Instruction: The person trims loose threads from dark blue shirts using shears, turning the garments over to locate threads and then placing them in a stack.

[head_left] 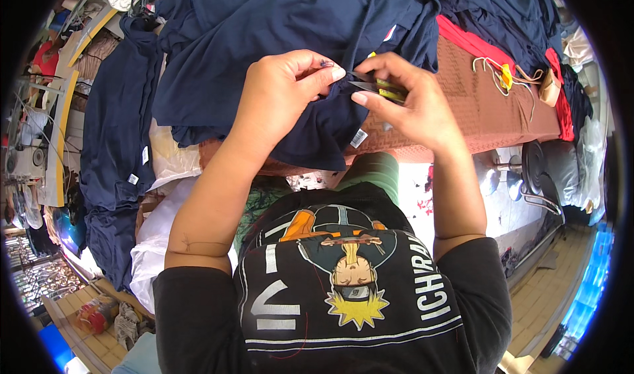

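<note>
A navy blue garment [264,30] lies spread over the table in front of me, its near edge hanging down toward my lap. My left hand [294,83] pinches a bit of the navy cloth between thumb and fingers, with some dark thread at the fingertips. In my right hand [413,96] is a pair of small thread snips [386,90] with yellow-green handles. Their dark blades are parted and point left, close beside the pinched cloth. A white label [358,138] shows on the hanging part of the garment.
The table wears a brown patterned cover [475,103]. Farther right lie red cloth [465,37], more navy garments [505,17] and a yellow item with strings [506,76]. Navy garments [119,116] hang at my left above a white plastic bag [158,242]. A black chair [541,176] stands right.
</note>
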Available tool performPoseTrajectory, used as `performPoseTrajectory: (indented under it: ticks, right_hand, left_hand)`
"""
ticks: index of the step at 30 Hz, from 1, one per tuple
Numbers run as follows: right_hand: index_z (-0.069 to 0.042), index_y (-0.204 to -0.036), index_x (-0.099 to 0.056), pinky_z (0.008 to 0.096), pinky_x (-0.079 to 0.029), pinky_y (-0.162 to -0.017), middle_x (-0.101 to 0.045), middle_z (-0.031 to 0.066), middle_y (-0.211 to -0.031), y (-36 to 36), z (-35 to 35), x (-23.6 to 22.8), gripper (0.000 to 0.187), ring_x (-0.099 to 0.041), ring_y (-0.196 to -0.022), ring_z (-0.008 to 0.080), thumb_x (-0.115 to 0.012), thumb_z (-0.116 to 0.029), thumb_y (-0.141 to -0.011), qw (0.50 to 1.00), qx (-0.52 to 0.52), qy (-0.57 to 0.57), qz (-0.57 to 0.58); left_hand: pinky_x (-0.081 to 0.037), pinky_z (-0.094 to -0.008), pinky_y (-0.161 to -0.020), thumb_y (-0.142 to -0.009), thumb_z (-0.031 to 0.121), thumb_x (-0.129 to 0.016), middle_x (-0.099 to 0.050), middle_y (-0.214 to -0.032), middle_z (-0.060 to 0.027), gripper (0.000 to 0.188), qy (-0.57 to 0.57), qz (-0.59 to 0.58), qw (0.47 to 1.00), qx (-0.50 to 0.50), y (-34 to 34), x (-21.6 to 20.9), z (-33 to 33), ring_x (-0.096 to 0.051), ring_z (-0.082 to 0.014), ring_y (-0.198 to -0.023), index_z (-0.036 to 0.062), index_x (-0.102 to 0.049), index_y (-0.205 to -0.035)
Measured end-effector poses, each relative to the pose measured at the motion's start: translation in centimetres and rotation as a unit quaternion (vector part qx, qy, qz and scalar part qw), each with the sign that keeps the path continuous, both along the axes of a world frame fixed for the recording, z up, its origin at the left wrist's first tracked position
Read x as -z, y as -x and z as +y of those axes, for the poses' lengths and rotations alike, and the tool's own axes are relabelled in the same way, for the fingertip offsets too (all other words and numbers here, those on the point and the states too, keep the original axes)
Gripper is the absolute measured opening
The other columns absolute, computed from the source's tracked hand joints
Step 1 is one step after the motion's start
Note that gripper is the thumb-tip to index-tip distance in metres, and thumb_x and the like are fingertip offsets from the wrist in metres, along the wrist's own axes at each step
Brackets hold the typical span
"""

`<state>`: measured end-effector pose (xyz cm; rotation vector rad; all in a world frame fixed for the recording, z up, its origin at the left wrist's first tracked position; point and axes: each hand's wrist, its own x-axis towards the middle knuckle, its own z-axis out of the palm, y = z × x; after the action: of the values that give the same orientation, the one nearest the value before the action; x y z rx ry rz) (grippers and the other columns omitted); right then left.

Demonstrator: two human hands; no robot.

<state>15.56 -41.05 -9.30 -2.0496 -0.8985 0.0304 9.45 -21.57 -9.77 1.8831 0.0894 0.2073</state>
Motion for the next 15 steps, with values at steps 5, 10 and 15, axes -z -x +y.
performPoseTrajectory:
  ticks: [5,10,15]
  right_hand:
    - [-0.005,-0.089,-0.062,0.0363,-0.049,-0.063,-0.062,0.0115,-0.076,-0.7,-0.8,-3.1,0.021,-0.063,-0.069,0.0305,-0.071,-0.022,-0.081,0.988,-0.041,0.036,-0.147]
    - [-0.005,-0.085,-0.062,0.0396,-0.048,-0.06,-0.063,0.0106,-0.076,-1.1,-0.2,-4.5,0.019,-0.063,-0.072,0.0328,-0.07,-0.021,-0.079,0.964,-0.064,0.091,-0.243]
    - [-0.006,-0.082,-0.059,0.0411,-0.047,-0.059,-0.063,0.0088,-0.075,-0.9,0.6,-4.7,0.018,-0.062,-0.071,0.033,-0.069,-0.021,-0.079,0.954,-0.077,0.139,-0.253]
  left_hand:
    - [-0.05,-0.0208,-0.066,-0.089,0.021,-0.067,-0.069,-0.084,-0.0013,0.022,0.058,0.027,0.997,0.039,-0.1,-0.2,0.6,-0.062,-0.0069,-0.073,0.0013,-0.07,-0.099]
    - [-0.048,-0.0201,-0.065,-0.091,0.021,-0.065,-0.069,-0.086,-0.0005,0.021,0.05,0.019,0.998,0.043,-0.1,-0.4,0.4,-0.062,-0.0062,-0.074,0.0028,-0.07,-0.1]
    - [-0.049,-0.0205,-0.062,-0.089,0.018,-0.066,-0.069,-0.08,-0.0013,0.016,0.034,-0.012,0.999,0.028,-0.1,-0.3,0.0,-0.063,-0.0062,-0.07,0.0051,-0.071,-0.097]
